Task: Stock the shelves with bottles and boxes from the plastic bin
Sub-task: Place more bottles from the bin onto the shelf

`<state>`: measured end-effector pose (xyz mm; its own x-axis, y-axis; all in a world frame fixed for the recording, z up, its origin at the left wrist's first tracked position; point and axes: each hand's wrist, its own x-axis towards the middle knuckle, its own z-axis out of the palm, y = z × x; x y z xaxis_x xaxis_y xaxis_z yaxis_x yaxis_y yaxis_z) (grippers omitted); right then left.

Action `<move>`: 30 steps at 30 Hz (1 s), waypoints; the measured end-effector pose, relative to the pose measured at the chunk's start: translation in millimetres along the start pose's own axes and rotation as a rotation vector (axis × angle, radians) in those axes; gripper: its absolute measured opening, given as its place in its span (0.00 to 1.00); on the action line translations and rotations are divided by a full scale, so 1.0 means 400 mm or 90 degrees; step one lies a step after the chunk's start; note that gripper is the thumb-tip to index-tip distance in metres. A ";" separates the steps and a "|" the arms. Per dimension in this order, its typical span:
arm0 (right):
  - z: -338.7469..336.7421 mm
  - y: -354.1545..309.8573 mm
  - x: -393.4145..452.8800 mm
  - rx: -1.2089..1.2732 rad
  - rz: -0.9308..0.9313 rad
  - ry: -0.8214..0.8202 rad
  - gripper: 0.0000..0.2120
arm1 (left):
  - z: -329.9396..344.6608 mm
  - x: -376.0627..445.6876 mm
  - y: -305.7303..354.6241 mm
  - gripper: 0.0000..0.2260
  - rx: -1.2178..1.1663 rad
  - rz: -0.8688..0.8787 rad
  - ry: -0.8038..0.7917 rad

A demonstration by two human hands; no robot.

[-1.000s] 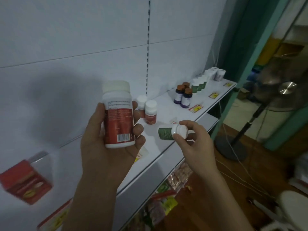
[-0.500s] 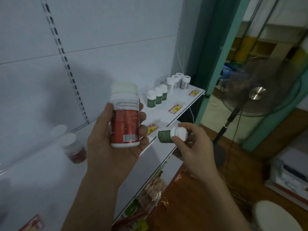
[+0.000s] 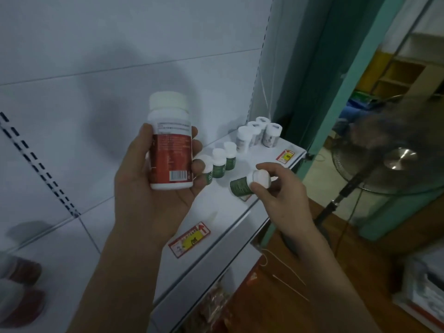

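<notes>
Two hands grip bottles: left hand (image 3: 153,200) holds the white-capped red bottle (image 3: 170,145) upright; right hand (image 3: 280,191) pinches the green bottle (image 3: 241,186) sideways, cap rightward.

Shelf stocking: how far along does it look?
Partly done: green-label bottles and white bottles already stand on the shelf. In hand: the left hand holds a red-label bottle; the right hand a small green-label bottle. Both await placing.

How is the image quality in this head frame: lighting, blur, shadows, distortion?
Head view: dim, bluish light; the left hand and its red-labelled bottle are fairly sharp, though the label text is unreadable; the red bottles at lower left and the fan smear; a soft shadow falls on the back panel; wide-angle bending slants the shelf.
</notes>
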<state>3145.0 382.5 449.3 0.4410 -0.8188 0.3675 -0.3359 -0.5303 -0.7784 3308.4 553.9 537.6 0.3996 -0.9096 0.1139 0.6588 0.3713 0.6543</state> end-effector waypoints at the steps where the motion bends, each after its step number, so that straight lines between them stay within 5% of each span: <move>1: 0.004 0.017 0.033 -0.009 -0.009 -0.023 0.17 | -0.001 0.014 -0.001 0.27 0.003 0.007 0.008; 14: 0.050 0.135 0.382 -0.110 -0.190 -0.361 0.22 | 0.025 0.088 -0.141 0.25 -0.001 0.115 0.198; 30: 0.065 0.195 0.456 -0.084 -0.247 -0.444 0.18 | 0.063 0.092 -0.252 0.26 0.017 0.193 0.270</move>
<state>3220.8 197.6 442.5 0.9495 -0.2679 0.1632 -0.1279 -0.8057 -0.5784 3240.4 478.4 494.8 0.7970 -0.6039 -0.0080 0.4588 0.5968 0.6583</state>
